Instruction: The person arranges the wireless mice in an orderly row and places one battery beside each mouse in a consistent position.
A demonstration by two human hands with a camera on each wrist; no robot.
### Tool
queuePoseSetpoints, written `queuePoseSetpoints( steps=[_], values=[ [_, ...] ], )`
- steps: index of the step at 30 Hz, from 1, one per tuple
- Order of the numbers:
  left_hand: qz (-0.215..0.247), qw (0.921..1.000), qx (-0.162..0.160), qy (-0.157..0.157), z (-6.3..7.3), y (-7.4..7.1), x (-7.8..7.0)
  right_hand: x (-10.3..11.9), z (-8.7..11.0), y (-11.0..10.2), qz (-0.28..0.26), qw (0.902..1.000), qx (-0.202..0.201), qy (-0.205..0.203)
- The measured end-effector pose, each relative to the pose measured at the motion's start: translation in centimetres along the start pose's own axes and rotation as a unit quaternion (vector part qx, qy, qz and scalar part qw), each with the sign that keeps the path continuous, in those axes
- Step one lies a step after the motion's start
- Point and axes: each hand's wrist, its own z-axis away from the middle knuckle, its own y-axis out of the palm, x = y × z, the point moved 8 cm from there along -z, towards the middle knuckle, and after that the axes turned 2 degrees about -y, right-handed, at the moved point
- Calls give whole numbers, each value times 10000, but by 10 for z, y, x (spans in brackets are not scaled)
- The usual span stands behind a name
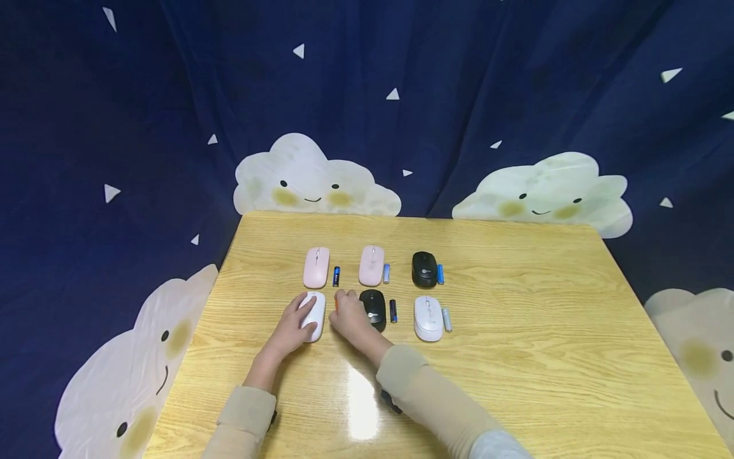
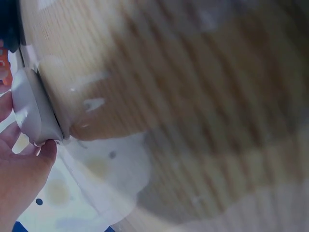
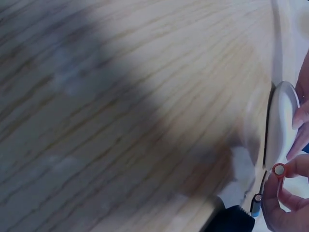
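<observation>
At the left of the front row, a white computer mouse [image 1: 316, 322] sits on the table. My left hand [image 1: 291, 326] holds it by its sides, thumb at the near end and fingers over the far part. Just to its right, my right hand [image 1: 351, 317] pinches an orange battery [image 3: 279, 170] between thumb and fingers. The battery's round end faces the right wrist camera, close beside the white mouse. A black mouse [image 1: 373, 305] lies partly behind my right hand, with a dark battery [image 1: 393, 311] at its right.
Behind stand two pink mice, one left [image 1: 316, 268] and one in the middle [image 1: 371, 266], and another black mouse [image 1: 424, 269]. Each has a battery at its right. A second white mouse [image 1: 428, 318] with a pale battery [image 1: 446, 319] lies front right. A dark blue curtain [image 1: 367, 95] hangs behind the table.
</observation>
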Motion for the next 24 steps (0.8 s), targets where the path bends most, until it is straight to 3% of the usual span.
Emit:
queuePoseSetpoints(
  steps=[24],
  values=[
    [5,9999,-35,150,1,0,-1,-6,5,20,-7,9998,-32,183]
  ],
)
